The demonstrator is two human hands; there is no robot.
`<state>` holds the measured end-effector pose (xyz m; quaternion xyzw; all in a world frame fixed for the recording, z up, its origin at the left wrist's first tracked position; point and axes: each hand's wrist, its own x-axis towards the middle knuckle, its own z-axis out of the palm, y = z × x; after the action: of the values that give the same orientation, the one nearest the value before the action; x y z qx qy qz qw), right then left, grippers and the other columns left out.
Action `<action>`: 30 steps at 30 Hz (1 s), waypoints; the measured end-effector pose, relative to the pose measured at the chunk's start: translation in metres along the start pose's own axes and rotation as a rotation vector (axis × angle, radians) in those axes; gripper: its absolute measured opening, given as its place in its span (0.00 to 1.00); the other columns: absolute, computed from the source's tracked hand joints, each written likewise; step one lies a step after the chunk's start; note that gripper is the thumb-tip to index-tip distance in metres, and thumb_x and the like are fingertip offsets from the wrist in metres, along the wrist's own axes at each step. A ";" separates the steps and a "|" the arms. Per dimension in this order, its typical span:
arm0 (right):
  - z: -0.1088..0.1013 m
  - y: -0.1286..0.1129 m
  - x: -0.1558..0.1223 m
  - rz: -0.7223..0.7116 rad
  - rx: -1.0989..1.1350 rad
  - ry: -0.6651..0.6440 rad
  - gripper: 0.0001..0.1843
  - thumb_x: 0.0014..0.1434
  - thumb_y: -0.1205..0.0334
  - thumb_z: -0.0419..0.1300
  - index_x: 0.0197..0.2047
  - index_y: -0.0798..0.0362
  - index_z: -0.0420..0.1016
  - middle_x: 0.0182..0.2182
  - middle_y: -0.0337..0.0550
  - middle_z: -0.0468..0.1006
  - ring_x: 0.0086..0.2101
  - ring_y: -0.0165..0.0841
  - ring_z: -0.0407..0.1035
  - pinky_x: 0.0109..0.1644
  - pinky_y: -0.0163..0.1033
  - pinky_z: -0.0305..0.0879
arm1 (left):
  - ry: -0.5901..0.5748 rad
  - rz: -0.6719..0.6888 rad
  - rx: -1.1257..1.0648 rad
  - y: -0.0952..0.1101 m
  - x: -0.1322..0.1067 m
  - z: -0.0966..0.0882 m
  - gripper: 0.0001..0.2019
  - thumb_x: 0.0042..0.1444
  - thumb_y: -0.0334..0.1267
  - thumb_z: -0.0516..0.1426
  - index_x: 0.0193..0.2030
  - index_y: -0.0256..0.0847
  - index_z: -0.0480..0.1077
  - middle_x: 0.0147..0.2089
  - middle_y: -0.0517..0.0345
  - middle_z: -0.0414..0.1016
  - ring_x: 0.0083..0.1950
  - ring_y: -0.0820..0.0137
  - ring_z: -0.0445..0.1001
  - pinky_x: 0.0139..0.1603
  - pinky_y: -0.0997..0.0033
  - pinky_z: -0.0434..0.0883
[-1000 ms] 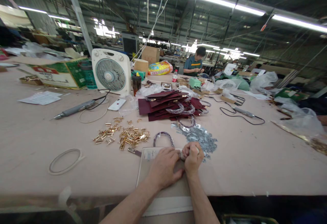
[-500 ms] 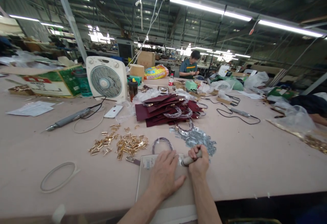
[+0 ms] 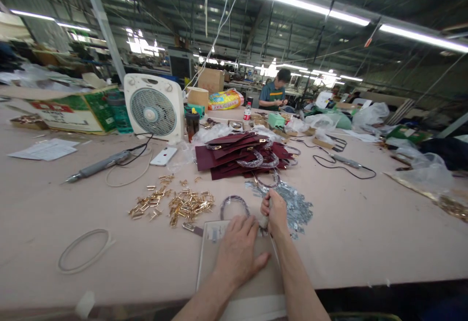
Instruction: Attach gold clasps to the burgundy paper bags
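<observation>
right hand (image 3: 275, 211) lifted, tool (image 3: 263, 221) now upright

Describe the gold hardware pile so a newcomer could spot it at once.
Find the white box fan on the long table. Nearer the camera, past the white phone, small clips lie scattered left of the left hand. They are gold; the heap to their right is silver.

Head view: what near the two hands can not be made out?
All in the head view:
- Tool in right hand: tip hidden by the fingers.
- Whatever lies under left hand: covered by the palm, on the board.
- Silver parts: too small to tell their shape.
</observation>
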<state>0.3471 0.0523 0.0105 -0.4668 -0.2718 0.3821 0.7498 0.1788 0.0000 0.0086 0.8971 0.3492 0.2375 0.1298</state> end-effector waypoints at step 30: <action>0.011 -0.034 -0.050 -0.402 -0.037 -0.088 0.24 0.69 0.49 0.59 0.23 0.49 0.64 0.18 0.31 0.59 0.15 0.24 0.51 0.18 0.33 0.44 | -0.012 0.001 -0.051 -0.004 0.001 0.003 0.35 0.57 0.56 0.63 0.67 0.41 0.66 0.70 0.46 0.69 0.70 0.49 0.65 0.76 0.43 0.56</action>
<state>0.3221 0.0070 0.0435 -0.3996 -0.3990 0.2396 0.7897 0.1783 0.0035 0.0051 0.8950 0.3420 0.2412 0.1547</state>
